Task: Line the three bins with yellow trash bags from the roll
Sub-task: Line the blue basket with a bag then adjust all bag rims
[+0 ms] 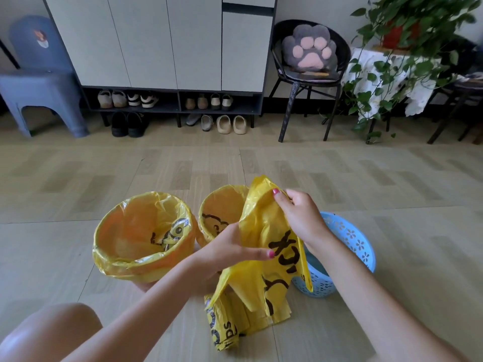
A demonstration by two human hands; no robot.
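Pale wood-look flooring (339, 178) carries two lined bins and a bare blue basket (352, 241); the yellow bag (264, 231) hangs between left hand (232, 253) and right hand (300, 215), both pinching its film; light, limp, probably slippery; best held at the mouth edge.

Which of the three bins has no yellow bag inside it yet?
The blue bin on the right, behind the right hand. The two other bins are already lined.

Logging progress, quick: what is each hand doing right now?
Left hand: grips the yellow trash bag at its side.
Right hand: pinches the same bag's top edge.
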